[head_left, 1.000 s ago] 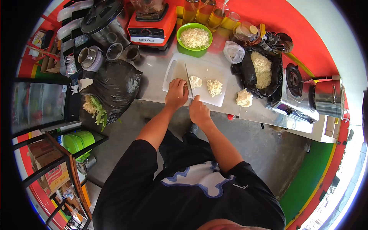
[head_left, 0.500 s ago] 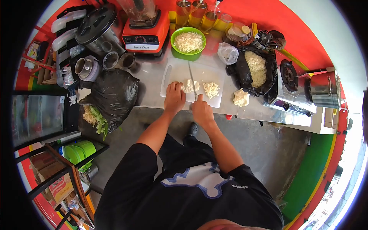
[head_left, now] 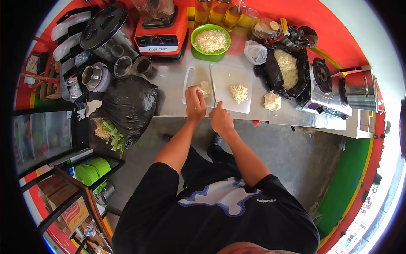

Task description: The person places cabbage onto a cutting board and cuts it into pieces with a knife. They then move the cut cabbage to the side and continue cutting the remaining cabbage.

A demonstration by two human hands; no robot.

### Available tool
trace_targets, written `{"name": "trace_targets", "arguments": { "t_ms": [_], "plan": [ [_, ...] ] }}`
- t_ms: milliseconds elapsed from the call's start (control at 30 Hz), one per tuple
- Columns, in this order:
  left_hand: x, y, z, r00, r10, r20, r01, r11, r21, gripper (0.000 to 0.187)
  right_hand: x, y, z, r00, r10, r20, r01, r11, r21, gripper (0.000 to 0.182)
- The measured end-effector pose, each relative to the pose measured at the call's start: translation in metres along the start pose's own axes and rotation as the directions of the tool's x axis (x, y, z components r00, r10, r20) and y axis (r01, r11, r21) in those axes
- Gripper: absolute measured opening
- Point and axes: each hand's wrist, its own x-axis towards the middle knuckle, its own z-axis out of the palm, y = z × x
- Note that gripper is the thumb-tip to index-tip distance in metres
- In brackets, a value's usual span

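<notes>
My right hand (head_left: 222, 120) is closed round the handle of a long kitchen knife (head_left: 212, 86). The blade points away from me over a white cutting board (head_left: 230, 76). Left of the blade, my left hand (head_left: 196, 105) presses its curled fingers on a pale, soft-looking piece of food (head_left: 206, 87), partly hidden by the fingers. To the right of the knife lies a small heap of pale shreds (head_left: 239, 94) on the board. A pale lump (head_left: 272, 100) of what looks like the same food rests on the metal counter, off the board.
A green bowl (head_left: 210, 59) heaped with pale shreds stands behind the board, beside a red blender (head_left: 160, 42). At right are a black bag (head_left: 302, 63) holding more shreds and a gas stove (head_left: 325, 99). A full black plastic bag (head_left: 129, 106) sits at left.
The pale piece now lies closer against my left fingers, and a wider gap separates it from the shreds. The knife stays beside it. The whole view has shifted slightly.
</notes>
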Motion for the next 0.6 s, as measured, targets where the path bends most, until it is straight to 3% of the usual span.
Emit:
{"name": "trace_targets", "arguments": {
  "t_ms": [67,200,300,367,400,533,600],
  "plan": [
    [0.001,-0.008,0.001,0.992,0.000,-0.123,-0.015,0.993,-0.120,0.012,0.009,-0.007,0.003,1.000,-0.022,0.006,0.022,1.000,-0.010,0.032],
    [0.001,-0.013,-0.005,0.990,-0.062,-0.125,0.036,0.978,-0.203,0.013,0.010,-0.006,-0.002,0.993,-0.106,0.057,0.106,0.994,0.001,0.032],
    [0.010,-0.012,-0.006,0.992,-0.048,-0.116,0.030,0.987,-0.159,0.011,0.002,0.008,-0.010,0.990,-0.133,0.046,0.129,0.989,0.074,0.034],
    [0.019,-0.014,-0.004,0.986,0.136,-0.094,-0.136,0.991,0.014,0.013,-0.009,0.026,-0.009,0.990,-0.131,0.042,0.126,0.986,0.107,0.034],
    [0.024,-0.010,-0.005,0.986,0.145,-0.082,-0.145,0.989,0.009,0.013,-0.014,0.035,-0.011,0.987,-0.153,0.042,0.148,0.982,0.118,0.034],
    [0.032,0.001,-0.001,0.961,0.183,0.206,-0.188,0.982,0.001,0.018,-0.027,0.064,-0.019,0.996,-0.088,-0.016,0.089,0.991,0.100,0.033],
    [0.036,-0.001,-0.001,0.889,0.250,0.383,-0.266,0.964,-0.012,0.014,-0.028,0.073,-0.024,0.997,-0.052,-0.055,0.059,0.989,0.133,0.033]
  ]
}}
